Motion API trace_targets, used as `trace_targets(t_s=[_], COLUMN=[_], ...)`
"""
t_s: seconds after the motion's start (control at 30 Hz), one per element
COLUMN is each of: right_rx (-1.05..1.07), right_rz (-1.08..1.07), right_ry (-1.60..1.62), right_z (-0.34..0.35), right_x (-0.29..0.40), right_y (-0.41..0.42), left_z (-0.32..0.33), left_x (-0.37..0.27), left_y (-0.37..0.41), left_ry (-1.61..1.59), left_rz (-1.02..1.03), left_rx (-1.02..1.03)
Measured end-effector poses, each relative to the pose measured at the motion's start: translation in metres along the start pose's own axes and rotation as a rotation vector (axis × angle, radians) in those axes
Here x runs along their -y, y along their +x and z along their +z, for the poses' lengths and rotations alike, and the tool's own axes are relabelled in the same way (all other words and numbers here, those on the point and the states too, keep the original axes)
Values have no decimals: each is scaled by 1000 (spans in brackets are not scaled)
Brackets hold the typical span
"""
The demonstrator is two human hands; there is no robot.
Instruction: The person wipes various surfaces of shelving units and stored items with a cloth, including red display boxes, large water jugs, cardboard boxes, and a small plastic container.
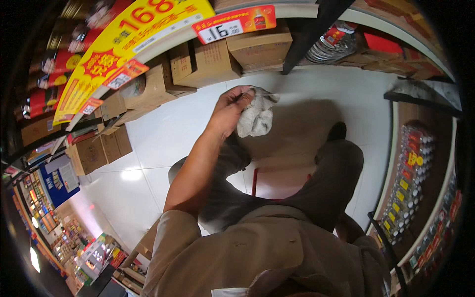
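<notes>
My left hand (232, 109) is raised over the tiled floor, its fingers pinching a crumpled light grey cloth (256, 116) that hangs down beside them. Past it, cardboard boxes (213, 61) stand along the foot of a shelf. My right arm hangs down by my right side, partly covered by my leg and shirt; the right hand itself is out of view. I am seated, with knees apart, and red legs of what looks like a stool (255, 182) show between my thighs.
Ahead, a shelf edge carries a yellow price sign (122, 44) and a red price tag (235, 26). More cardboard boxes (98, 150) stand at the left. On the right is a shelf with rows of bottles (404, 185). A black shelf post (313, 33) rises ahead, right of centre.
</notes>
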State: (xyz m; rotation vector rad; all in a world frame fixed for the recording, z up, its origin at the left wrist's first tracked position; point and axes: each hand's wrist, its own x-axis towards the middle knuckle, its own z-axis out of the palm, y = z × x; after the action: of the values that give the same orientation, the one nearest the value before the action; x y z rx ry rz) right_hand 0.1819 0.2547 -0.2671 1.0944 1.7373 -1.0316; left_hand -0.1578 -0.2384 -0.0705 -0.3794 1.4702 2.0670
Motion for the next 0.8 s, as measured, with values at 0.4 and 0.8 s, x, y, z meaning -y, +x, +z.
trace_targets(t_s=[0.4,0.8], right_rx=[-549,7], right_rz=[-849,-1210], right_ry=[-58,-59], right_z=[-55,209], right_x=[195,342], right_y=[-164,-235], left_z=[-44,-13], left_x=[9,22], left_y=[-72,-89], left_ry=[-74,-45], left_rz=[171,209], left_rx=[-43,62])
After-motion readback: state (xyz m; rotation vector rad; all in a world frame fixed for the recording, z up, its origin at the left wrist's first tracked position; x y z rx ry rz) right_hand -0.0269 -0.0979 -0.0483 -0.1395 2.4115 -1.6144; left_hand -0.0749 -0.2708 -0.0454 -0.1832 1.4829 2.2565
